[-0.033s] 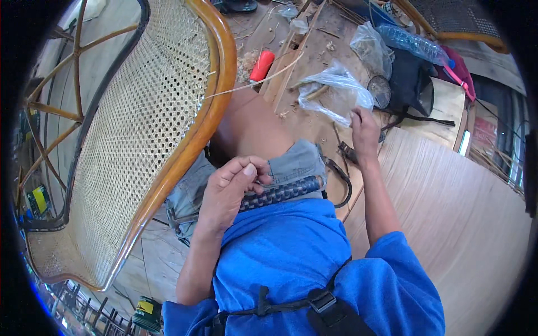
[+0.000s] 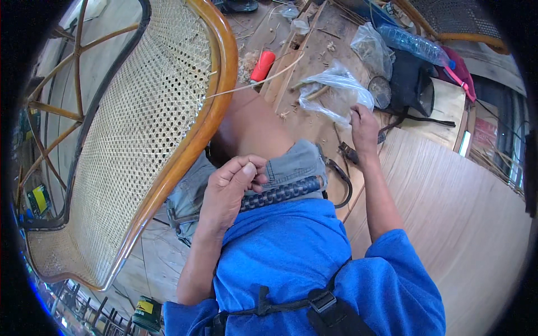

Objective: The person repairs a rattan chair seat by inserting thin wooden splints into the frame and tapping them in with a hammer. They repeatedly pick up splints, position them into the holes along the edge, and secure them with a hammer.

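Above my lap, my left hand [image 2: 232,182] is closed, thumb pressed to curled fingers; what it holds, if anything, is hidden. Farther right, my right hand [image 2: 364,131] is also closed, in front of the near edge of a clear plastic bag [image 2: 339,81]. Whether its fingers grip the bag or a thin strand, I cannot tell. On my left stands a curved rattan chair part with a woven cane panel [image 2: 151,95] inside a glossy brown frame [image 2: 190,134]. From that frame's edge a loose cane strand [image 2: 255,85] sticks out to the right.
Beyond my leg, a red cylinder [image 2: 262,66] lies among shavings on wooden boards. A plastic bottle [image 2: 412,42], a black bag [image 2: 409,84] and another clear bag [image 2: 370,47] are at the far right. A pale wood panel [image 2: 443,190] lies on my right. Green tins [image 2: 147,313] stand at left.
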`<act>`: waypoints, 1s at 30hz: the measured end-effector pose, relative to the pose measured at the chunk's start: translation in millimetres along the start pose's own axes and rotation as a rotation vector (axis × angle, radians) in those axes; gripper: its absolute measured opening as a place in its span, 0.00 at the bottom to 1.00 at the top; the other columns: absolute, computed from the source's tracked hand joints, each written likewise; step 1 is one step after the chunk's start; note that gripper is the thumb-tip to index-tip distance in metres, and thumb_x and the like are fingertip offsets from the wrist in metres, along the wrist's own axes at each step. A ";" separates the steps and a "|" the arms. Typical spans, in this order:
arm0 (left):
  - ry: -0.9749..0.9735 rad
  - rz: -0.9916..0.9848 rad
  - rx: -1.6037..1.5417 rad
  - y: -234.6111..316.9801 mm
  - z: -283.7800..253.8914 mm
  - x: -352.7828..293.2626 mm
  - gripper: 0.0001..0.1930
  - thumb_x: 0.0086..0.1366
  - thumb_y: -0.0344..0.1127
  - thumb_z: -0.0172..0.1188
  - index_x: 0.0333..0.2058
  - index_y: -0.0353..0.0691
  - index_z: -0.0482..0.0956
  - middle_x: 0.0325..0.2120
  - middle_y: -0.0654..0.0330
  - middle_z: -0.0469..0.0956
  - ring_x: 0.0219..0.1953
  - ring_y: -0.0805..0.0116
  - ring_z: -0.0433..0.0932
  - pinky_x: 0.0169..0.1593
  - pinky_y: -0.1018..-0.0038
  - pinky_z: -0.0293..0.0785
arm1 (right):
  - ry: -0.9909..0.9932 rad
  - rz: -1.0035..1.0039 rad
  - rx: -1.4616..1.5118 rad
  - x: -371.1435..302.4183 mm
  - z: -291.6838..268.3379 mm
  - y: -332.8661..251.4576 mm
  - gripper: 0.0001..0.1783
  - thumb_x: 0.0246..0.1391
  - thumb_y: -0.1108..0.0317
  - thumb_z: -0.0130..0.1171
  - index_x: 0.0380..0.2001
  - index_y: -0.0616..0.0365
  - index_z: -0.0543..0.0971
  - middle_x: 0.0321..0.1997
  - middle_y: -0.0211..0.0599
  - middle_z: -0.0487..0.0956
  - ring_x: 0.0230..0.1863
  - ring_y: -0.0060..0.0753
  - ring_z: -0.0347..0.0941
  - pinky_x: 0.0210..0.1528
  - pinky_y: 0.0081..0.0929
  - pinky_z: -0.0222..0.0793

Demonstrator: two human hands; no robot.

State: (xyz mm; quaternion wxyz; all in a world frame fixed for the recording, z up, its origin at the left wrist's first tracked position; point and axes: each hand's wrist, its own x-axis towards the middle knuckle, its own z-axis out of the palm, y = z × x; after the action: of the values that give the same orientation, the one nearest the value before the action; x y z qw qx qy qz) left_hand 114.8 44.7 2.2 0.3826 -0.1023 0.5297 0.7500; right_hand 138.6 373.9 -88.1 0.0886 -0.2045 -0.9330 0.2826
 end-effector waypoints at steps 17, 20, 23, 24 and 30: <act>0.023 -0.101 -0.295 5.4 -11.0 6.1 0.07 0.64 0.31 0.49 0.41 0.39 0.71 0.29 0.62 0.76 0.27 0.72 0.75 0.31 0.77 0.71 | -0.162 -0.177 0.010 19.8 55.1 18.6 0.11 0.48 0.74 0.51 0.36 0.60 0.76 0.33 0.40 0.78 0.35 0.36 0.74 0.39 0.30 0.68; 0.004 -0.104 -0.213 18.4 -3.8 14.6 0.07 0.64 0.31 0.49 0.41 0.39 0.72 0.30 0.62 0.76 0.28 0.72 0.74 0.31 0.77 0.70 | -0.206 0.080 0.249 22.4 39.2 20.7 0.08 0.51 0.73 0.51 0.35 0.59 0.76 0.31 0.34 0.77 0.31 0.28 0.73 0.34 0.24 0.67; -0.051 -0.092 -0.112 28.8 8.6 27.0 0.08 0.64 0.32 0.50 0.41 0.39 0.72 0.30 0.62 0.76 0.28 0.73 0.74 0.32 0.77 0.70 | -0.244 0.428 0.693 25.6 12.8 -3.4 0.05 0.54 0.70 0.53 0.35 0.57 0.75 0.29 0.30 0.76 0.27 0.22 0.71 0.28 0.19 0.64; -0.082 -0.090 -0.078 31.1 14.7 34.1 0.08 0.64 0.32 0.50 0.41 0.38 0.72 0.30 0.62 0.76 0.29 0.73 0.74 0.32 0.77 0.70 | -0.246 0.551 0.860 25.7 1.6 -11.5 0.05 0.55 0.69 0.54 0.35 0.57 0.74 0.28 0.29 0.75 0.26 0.20 0.70 0.27 0.18 0.63; -0.273 -0.134 0.017 17.2 54.2 77.4 0.10 0.63 0.34 0.55 0.41 0.38 0.72 0.31 0.64 0.75 0.28 0.79 0.73 0.31 0.82 0.69 | -0.423 0.581 1.100 2.5 -50.3 -83.5 0.05 0.53 0.70 0.56 0.33 0.57 0.76 0.26 0.28 0.76 0.23 0.18 0.69 0.23 0.16 0.63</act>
State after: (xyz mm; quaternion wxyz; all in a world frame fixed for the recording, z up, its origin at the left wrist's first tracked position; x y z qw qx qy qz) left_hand 63.5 125.5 -6.1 0.5011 -0.0313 0.4713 0.7251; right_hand 122.8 336.5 0.6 -0.0849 -0.3131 -0.5563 0.7650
